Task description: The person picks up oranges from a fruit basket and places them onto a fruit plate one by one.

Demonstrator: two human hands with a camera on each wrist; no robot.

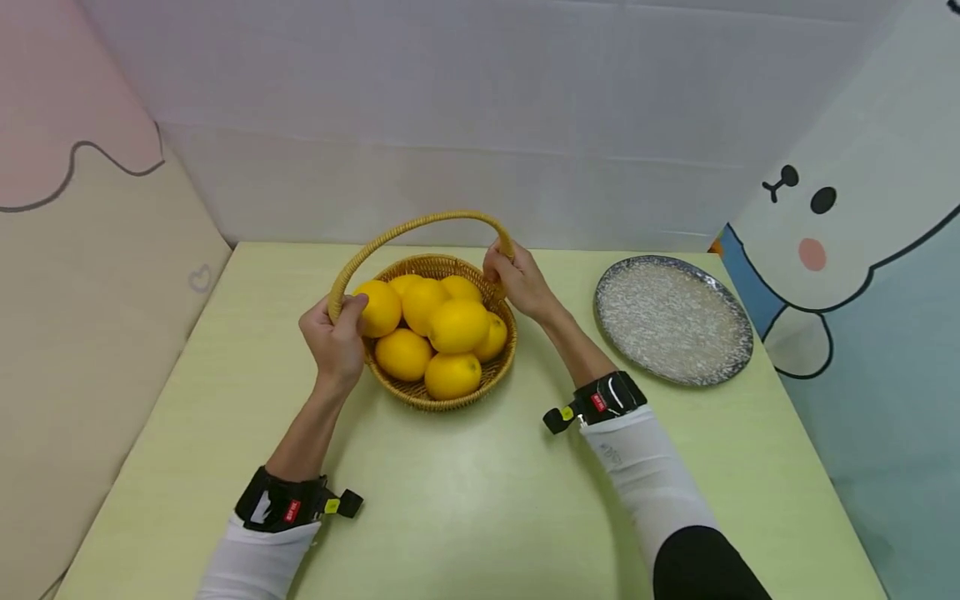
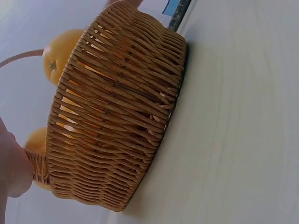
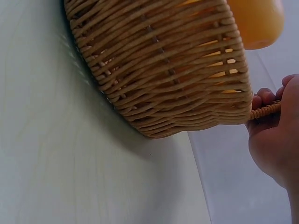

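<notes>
A round wicker basket (image 1: 437, 405) holds several yellow lemons (image 1: 458, 326) heaped up to its rim. Its tall wrapped handle (image 1: 420, 222) arches over the fruit. My left hand (image 1: 333, 346) grips the handle's left side, thumb across it, just by the rim. On the far right side, my right hand (image 1: 521, 279) grips the handle's other end. In the left wrist view the woven wall (image 2: 112, 102) fills the middle, its base close to the tabletop. The right wrist view shows fingers (image 3: 266, 96) wrapped round the handle where it meets the rim.
An oval speckled grey plate (image 1: 673, 321) with a dark rim lies at the table's right. The pale table (image 1: 465, 500) ends at a white wall (image 1: 450, 183) behind. A wall with a cartoon face (image 1: 810, 233) stands at the right side.
</notes>
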